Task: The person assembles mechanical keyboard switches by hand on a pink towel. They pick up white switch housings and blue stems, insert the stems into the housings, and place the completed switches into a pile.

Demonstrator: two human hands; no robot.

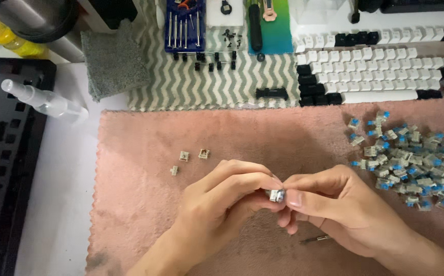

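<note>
Both hands meet over the middle of a pink cloth mat (145, 204). My left hand (222, 199) and my right hand (334, 204) pinch one small grey keyboard switch (276, 195) between their fingertips. To the left of my hands, three small beige switch parts (183, 156) lie loose on the mat. At the mat's right side sits a heap of several blue-stemmed switches (411, 163). A thin dark tool (315, 238) rests on the mat under my right hand.
Rows of white and black keycaps (375, 76) lie behind the mat. A black keyboard case (2, 168) and a clear spray bottle (43, 101) are at the left. Farther back are a zigzag cloth (217, 87), a blue screwdriver set (183, 25), and small black parts (271, 93).
</note>
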